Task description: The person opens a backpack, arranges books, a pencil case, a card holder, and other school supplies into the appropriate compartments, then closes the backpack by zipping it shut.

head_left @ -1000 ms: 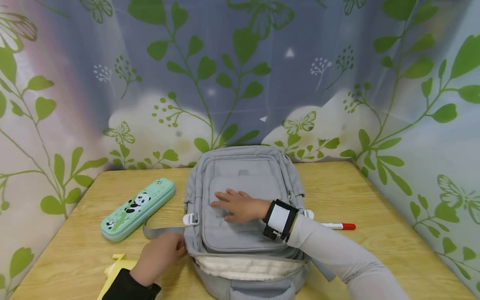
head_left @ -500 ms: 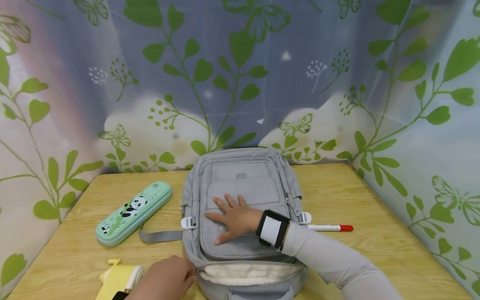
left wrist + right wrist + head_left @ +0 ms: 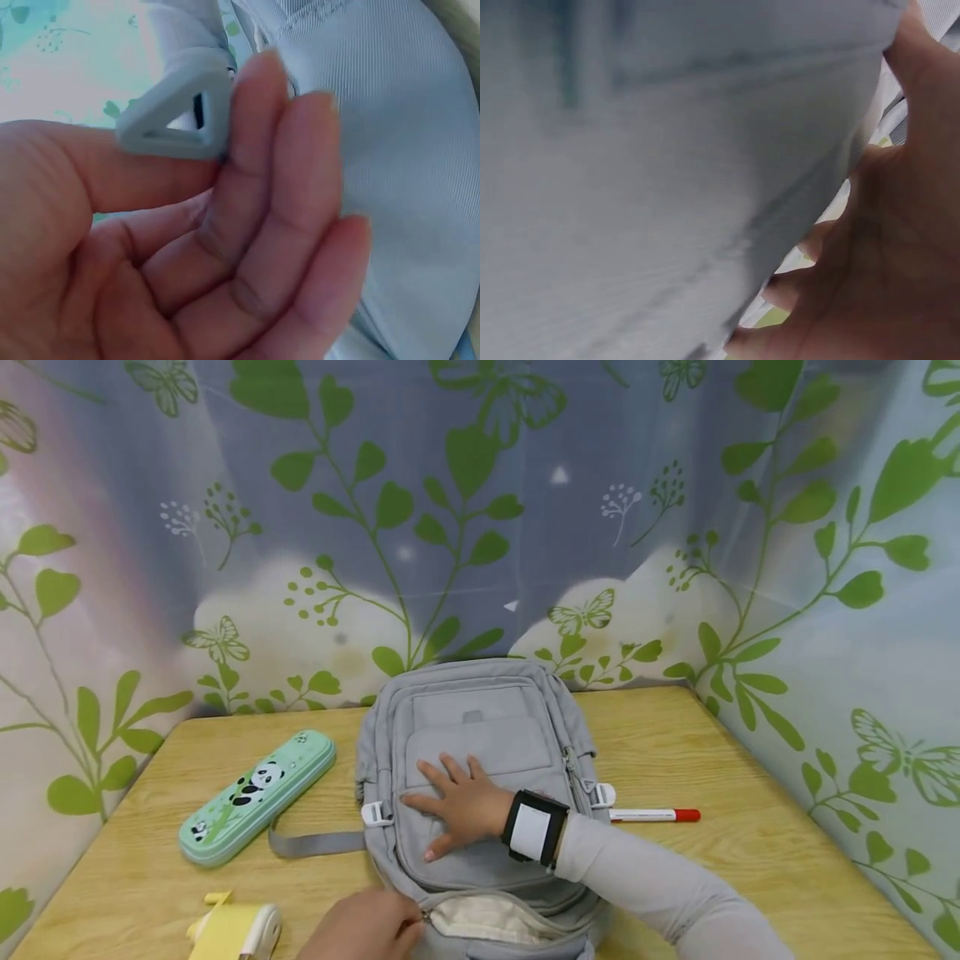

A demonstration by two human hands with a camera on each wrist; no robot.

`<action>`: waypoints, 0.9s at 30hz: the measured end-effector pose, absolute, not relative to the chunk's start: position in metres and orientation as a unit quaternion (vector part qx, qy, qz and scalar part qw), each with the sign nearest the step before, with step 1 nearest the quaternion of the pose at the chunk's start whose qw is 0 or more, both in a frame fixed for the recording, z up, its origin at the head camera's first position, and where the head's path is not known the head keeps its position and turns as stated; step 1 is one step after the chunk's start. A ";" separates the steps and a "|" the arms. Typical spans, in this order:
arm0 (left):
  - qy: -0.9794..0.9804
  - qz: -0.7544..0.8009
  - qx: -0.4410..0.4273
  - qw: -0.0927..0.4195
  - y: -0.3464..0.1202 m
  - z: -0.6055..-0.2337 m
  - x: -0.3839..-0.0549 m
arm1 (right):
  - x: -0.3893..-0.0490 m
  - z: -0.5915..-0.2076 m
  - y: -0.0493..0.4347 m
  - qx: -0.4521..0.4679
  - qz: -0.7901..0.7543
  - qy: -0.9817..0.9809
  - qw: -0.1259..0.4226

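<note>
Backpack [image 3: 483, 747] lies partly unzipped; left hand [image 3: 367, 928] pinches its zipper pull [image 3: 217, 112], right hand [image 3: 467, 810] rests splayed on its front.

Wood-grained worktop [image 3: 652, 743], carrying a grey backpack [image 3: 480, 735], front side up. To the left, a mint-green panda pencil case [image 3: 257, 797] beside a grey strap [image 3: 322, 844]; nearer, a yellow-and-white device [image 3: 232, 931]. To the right, a red-capped marker [image 3: 652, 815], partly hidden behind the backpack.

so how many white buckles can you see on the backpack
2: one white buckle on the side of the backpack facing the green pencil case, another on the opposite side, by the red-capped pen. More may be hidden underneath.
</note>
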State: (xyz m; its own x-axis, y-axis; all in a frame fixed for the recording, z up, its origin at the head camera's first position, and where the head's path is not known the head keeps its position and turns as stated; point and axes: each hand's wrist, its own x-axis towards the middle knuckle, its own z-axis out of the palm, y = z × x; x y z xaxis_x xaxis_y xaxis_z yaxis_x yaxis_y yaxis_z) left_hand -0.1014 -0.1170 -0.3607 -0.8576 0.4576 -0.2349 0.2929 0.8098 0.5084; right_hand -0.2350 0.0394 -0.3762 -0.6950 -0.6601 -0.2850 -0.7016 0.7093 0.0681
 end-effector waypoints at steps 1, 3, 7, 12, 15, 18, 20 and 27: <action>0.933 0.240 0.194 0.182 -0.117 -0.361 -0.101 | -0.235 -0.377 0.039 -0.370 0.089 0.917 0.119; 0.934 0.244 0.179 0.190 -0.118 -0.360 -0.101 | -0.237 -0.376 0.039 -0.371 0.089 0.917 0.120; 0.935 0.248 0.162 0.192 -0.128 -0.359 -0.099 | -0.235 -0.359 0.042 -0.403 0.026 0.905 0.134; 0.923 0.267 0.192 0.200 -0.150 -0.361 -0.095 | -0.203 -0.326 0.042 -0.503 -0.114 0.834 0.197; 0.909 0.290 0.198 0.225 -0.158 -0.361 -0.095 | -0.176 -0.321 0.039 -0.539 -0.140 0.785 0.272; 0.898 0.315 0.200 0.231 -0.159 -0.360 -0.095 | -0.158 -0.328 0.035 -0.559 -0.106 0.772 0.283; 0.893 0.332 0.198 0.232 -0.158 -0.359 -0.094 | -0.153 -0.335 0.032 -0.564 -0.081 0.781 0.255; 0.894 0.348 0.210 0.190 -0.162 -0.352 -0.097 | -0.148 -0.343 0.027 -0.574 -0.058 0.803 0.147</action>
State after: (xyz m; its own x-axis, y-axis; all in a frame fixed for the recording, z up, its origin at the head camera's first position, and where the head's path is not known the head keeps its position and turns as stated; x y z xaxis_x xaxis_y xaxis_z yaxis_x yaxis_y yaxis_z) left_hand -0.0975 -0.1625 -0.3520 -0.8399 0.5072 -0.1932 0.2433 0.6700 0.7014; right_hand -0.1477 0.0269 -0.3432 -0.2970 -0.9398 -0.1691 -0.9060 0.3333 -0.2610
